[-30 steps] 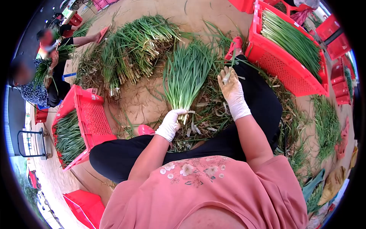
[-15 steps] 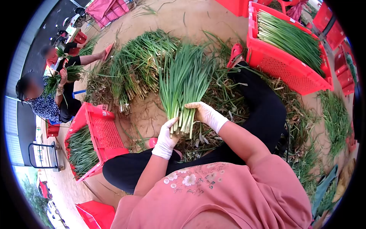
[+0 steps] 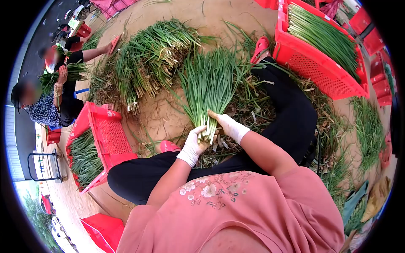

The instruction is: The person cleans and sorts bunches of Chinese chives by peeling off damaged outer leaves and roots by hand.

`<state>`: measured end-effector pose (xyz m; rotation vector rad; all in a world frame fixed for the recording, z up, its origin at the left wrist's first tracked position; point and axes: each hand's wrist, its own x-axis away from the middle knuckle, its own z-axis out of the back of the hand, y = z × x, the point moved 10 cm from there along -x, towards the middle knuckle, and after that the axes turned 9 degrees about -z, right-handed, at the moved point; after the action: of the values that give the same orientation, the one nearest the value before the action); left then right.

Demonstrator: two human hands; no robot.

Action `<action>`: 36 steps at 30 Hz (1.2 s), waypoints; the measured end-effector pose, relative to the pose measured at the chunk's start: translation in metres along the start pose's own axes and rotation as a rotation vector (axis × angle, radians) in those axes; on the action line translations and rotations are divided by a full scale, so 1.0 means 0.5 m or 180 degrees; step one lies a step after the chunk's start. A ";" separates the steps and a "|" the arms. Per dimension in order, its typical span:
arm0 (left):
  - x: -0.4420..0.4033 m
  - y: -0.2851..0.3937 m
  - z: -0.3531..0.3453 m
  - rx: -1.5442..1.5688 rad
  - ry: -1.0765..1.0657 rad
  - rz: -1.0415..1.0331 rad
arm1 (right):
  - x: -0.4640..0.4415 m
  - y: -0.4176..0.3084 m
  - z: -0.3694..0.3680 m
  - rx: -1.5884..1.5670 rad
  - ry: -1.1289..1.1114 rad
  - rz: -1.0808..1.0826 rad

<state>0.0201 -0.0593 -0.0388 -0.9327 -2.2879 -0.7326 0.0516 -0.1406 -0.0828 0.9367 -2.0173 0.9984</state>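
Observation:
A bunch of garlic chives (image 3: 209, 88) is between my two gloved hands, its green leaves fanned away from me and its pale stem ends towards me. My left hand (image 3: 195, 144), in a thin white glove, is closed around the left side of the stem ends. From the right, my right hand (image 3: 228, 125), gloved too, grips the stems with its thumb lying over them. Both hands are close together above my lap. Beyond the bunch, slightly left, lies a large pile of untrimmed chives (image 3: 154, 59) on the ground.
A red crate (image 3: 314, 63) of neatly laid chives stands at upper right, another red crate (image 3: 114, 137) at left. Leaf scraps (image 3: 257, 105) litter the ground by my leg. Two people sit at far left, the nearer person (image 3: 46, 101) holding greens. A hand cart (image 3: 44, 166) stands behind.
My hands have drawn closer together, with the two parts of the bunch now gathered into one. My left hand has moved right and slightly up. The view has shifted a little.

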 end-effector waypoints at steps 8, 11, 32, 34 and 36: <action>-0.021 -0.002 0.044 -0.0230 0.0190 -0.0169 | 0.061 -0.144 -0.008 0.2231 0.1202 0.1663; -0.014 0.007 0.039 -0.0337 0.0234 -0.0284 | 0.084 -0.157 -0.042 0.3094 0.1515 0.1746; -0.039 0.006 0.088 -0.0843 0.0237 -0.0025 | 0.138 -0.077 -0.080 0.2615 -0.0348 0.0660; -0.035 0.005 0.083 -0.0719 0.0255 -0.0058 | 0.156 -0.065 -0.093 0.2252 -0.0778 0.0419; -0.032 0.009 0.081 -0.0394 0.0196 -0.0086 | 0.111 -0.044 -0.071 0.1385 -0.1132 0.0293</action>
<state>0.0214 -0.0372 -0.0764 -0.9232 -2.2261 -0.9109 0.0512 -0.1368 -0.0134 1.3372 -2.1874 1.4431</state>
